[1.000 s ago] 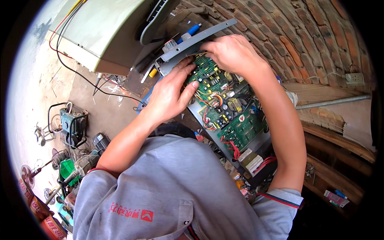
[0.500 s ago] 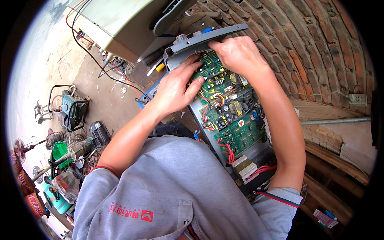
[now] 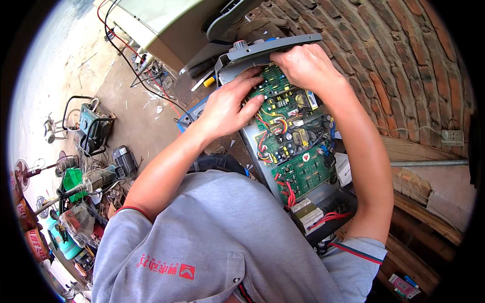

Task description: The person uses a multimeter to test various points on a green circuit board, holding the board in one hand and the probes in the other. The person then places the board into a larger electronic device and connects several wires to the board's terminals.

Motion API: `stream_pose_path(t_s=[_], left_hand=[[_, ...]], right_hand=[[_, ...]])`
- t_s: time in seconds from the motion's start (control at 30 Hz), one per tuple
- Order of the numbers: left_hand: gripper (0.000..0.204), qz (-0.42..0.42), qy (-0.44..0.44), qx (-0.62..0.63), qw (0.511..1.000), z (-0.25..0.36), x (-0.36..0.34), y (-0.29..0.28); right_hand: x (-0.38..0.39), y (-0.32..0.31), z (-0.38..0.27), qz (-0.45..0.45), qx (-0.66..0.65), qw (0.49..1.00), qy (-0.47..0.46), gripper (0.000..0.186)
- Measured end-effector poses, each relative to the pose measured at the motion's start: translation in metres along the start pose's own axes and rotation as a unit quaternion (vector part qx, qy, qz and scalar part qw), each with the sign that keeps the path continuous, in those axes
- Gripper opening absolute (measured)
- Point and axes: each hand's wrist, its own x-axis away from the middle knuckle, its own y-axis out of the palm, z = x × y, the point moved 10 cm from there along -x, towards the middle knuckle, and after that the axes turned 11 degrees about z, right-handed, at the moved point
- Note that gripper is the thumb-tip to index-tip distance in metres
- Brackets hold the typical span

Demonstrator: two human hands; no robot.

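An opened electrical unit with a green circuit board (image 3: pixel 283 136) lies in front of me, its grey metal front panel (image 3: pixel 273 49) at the far end. My left hand (image 3: pixel 227 106) rests along the board's far left edge, fingers stretched out and thumb apart. Curled fingers of my right hand (image 3: pixel 309 65) press close behind the panel, over the board's far end; their tips, and whatever they hold, are hidden. Yellow and red wires (image 3: pixel 262 146) cross the board. At the near end sits a transformer-like block (image 3: pixel 307 214) with red leads (image 3: pixel 331 217).
A large pale cabinet (image 3: pixel 161 25) stands beyond the unit. A brick wall (image 3: pixel 374 70) rises at right, with a white box (image 3: pixel 343 169) beside my right forearm. Machines, including a motor (image 3: pixel 125 160), clutter the left floor. A yellow-handled tool (image 3: pixel 209 81) lies near the panel.
The whole view has shifted a little, so the unit appears slightly further right and lower. More of the white box shows by my right forearm. Both hands keep nearly the same places on the unit.
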Motion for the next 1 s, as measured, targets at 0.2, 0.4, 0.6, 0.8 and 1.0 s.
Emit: stream_pose_path(t_s=[0.2,0.4,0.6,0.8,1.0], left_hand=[[0.042,0.000,-0.005,-0.004,1.000,-0.002,0.001,0.001],[0.041,0.012,-0.005,-0.008,1.000,-0.001,0.000,0.001],[0.042,0.014,-0.022,-0.001,1.000,-0.002,0.001,-0.001],[0.043,0.028,-0.025,-0.003,0.999,-0.003,-0.001,-0.001],[0.041,0.025,-0.017,-0.006,1.000,0.001,-0.003,-0.001]], right_hand=[[0.005,0.011,0.010,0.011,-0.035,0.999,0.030,0.017],[0.001,0.017,0.007,-0.020,-0.029,0.999,0.011,0.017],[0.015,0.002,0.028,0.035,-0.127,0.985,0.114,0.018],[0.045,-0.002,0.065,0.006,-0.262,0.925,0.274,0.019],[0.033,-0.016,0.041,0.112,-0.142,0.979,0.089,0.025]])
